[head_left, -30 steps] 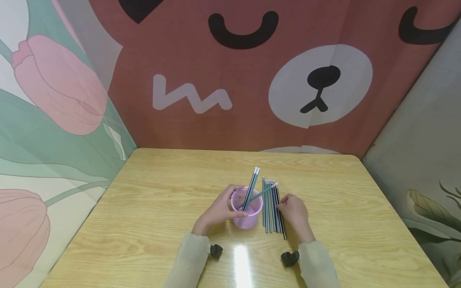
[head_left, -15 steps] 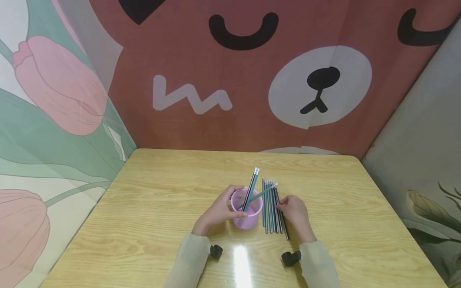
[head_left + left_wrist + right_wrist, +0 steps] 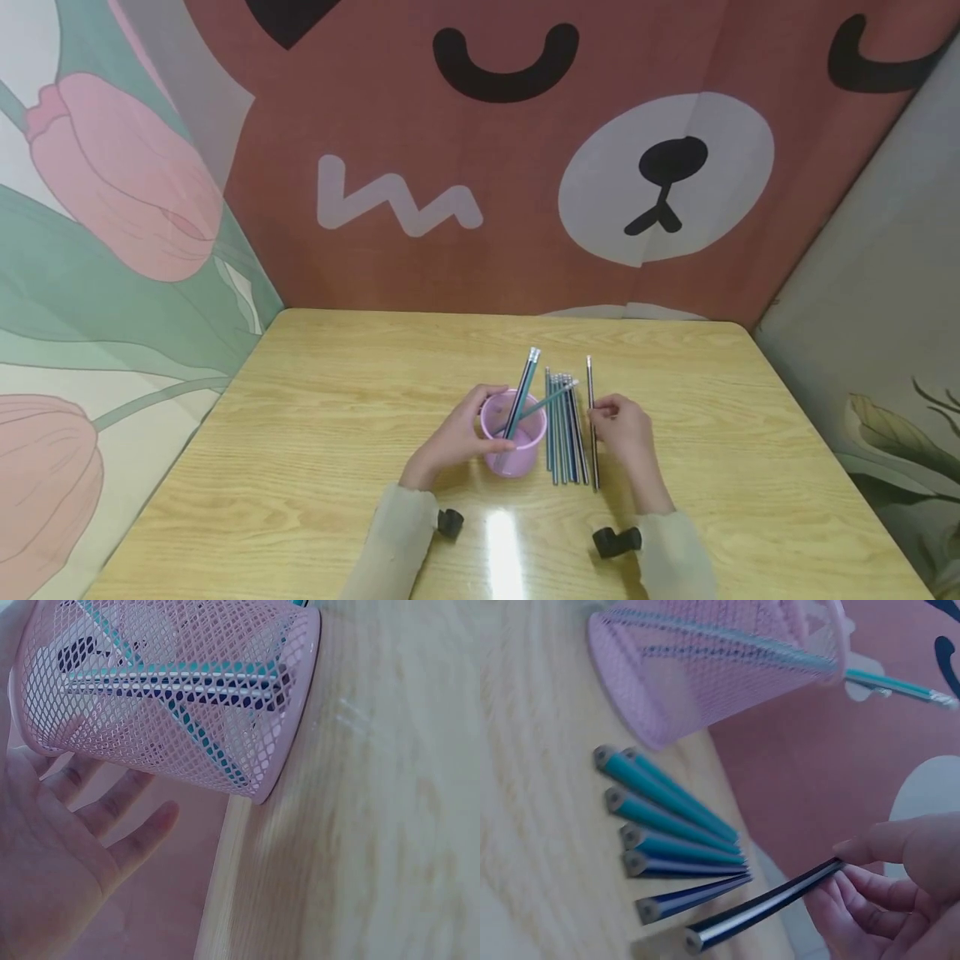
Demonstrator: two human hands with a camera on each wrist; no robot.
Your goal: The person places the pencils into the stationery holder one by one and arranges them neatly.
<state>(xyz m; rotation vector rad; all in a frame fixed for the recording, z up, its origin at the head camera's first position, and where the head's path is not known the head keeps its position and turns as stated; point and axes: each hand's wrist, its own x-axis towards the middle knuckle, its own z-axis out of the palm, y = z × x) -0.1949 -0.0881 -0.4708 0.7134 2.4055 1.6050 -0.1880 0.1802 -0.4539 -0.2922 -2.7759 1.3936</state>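
A pink mesh pencil cup (image 3: 512, 463) stands upright on the table, and my left hand (image 3: 456, 435) grips its side, thumb at the near rim and fingers round the far side. Inside the cup, teal and dark pencils (image 3: 521, 393) lean with their eraser ends above the rim; one teal pencil (image 3: 553, 396) slants to the right. Between thumb and fingers, my right hand (image 3: 624, 427) pinches a dark striped pencil (image 3: 761, 904). Its unsharpened end points toward the person, its eraser end away. Just left of it lies a row of teal and dark pencils (image 3: 562, 442).
The wood-grain table (image 3: 337, 400) reaches a back wall (image 3: 420, 275) covered by a bear-print cloth. A flower-print cloth (image 3: 135, 333) hangs at the left. Black wrist cameras (image 3: 617, 542) sit on both wrists near the tabletop.
My right hand has drawn the dark pencil away from the row, to the right, and it now stands apart and straighter. The left hand and the cup have stayed in place.
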